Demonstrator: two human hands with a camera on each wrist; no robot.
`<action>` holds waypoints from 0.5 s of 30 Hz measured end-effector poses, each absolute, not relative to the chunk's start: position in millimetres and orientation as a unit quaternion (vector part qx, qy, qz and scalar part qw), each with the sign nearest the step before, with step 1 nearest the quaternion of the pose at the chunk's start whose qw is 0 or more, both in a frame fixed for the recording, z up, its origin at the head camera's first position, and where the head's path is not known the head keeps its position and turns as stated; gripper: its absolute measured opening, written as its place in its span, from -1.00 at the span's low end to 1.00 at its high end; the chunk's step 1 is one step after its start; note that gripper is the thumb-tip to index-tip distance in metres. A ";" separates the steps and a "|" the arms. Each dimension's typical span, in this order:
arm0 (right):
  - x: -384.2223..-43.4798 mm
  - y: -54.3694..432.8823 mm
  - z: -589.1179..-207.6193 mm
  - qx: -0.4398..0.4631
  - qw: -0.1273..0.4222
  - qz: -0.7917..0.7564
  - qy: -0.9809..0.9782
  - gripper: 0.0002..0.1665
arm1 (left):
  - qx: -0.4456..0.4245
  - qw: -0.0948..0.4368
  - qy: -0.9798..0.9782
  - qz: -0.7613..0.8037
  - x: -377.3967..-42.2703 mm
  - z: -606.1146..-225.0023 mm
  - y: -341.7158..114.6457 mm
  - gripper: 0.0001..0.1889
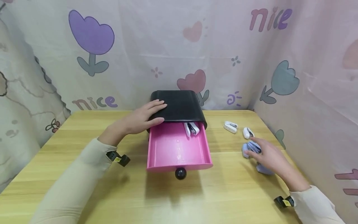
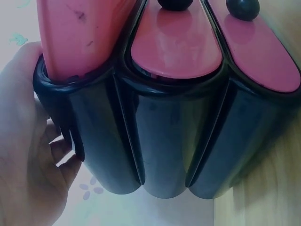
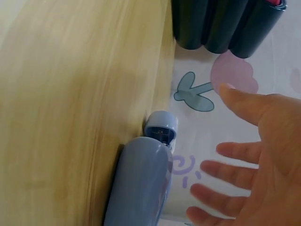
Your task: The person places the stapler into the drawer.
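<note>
My left hand (image 1: 142,116) lies flat with straight fingers on the left side of the black drawer unit (image 1: 181,105). The unit's top pink drawer (image 1: 179,152) stands pulled out by its black knob side, with a white mini stapler (image 1: 191,129) at its back right. Over at the right, my right hand (image 1: 269,155) hovers above a light blue mini stapler (image 1: 251,148). The right wrist view shows its fingers spread and apart from the blue-grey staplers (image 3: 141,183). A second blue stapler (image 1: 264,169) lies partly hidden under that hand.
Two white mini staplers, one left (image 1: 230,127) and one right (image 1: 248,133), lie on the wooden table (image 1: 117,193) right of the unit. Two lower pink drawers (image 2: 176,47) sit pushed in. A patterned curtain (image 1: 134,46) hangs behind and at the sides.
</note>
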State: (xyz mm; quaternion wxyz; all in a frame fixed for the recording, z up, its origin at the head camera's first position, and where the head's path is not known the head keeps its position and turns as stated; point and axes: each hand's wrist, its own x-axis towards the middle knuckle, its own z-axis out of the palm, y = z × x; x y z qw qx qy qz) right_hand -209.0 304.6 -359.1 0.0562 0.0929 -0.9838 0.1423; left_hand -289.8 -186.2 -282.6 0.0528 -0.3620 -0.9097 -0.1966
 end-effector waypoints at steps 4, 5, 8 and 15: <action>-215.9 302.4 -353.1 0.082 0.051 0.129 -0.987 0.02 | -0.370 0.078 -0.903 -0.204 -293.4 -274.0 -187.1 -0.31; -217.0 301.5 -352.3 0.081 0.048 0.128 -0.987 0.03 | -0.369 0.078 -0.903 -0.205 -293.6 -273.1 -187.7 -0.31; -217.3 300.6 -355.9 0.081 0.035 0.122 -0.989 0.06 | -0.363 0.065 -0.909 -0.195 -292.5 -275.7 -189.3 -0.29; -212.8 306.1 -375.5 0.071 0.023 0.125 -0.989 0.06 | -0.362 0.058 -0.909 -0.196 -291.0 -288.0 -187.7 -0.30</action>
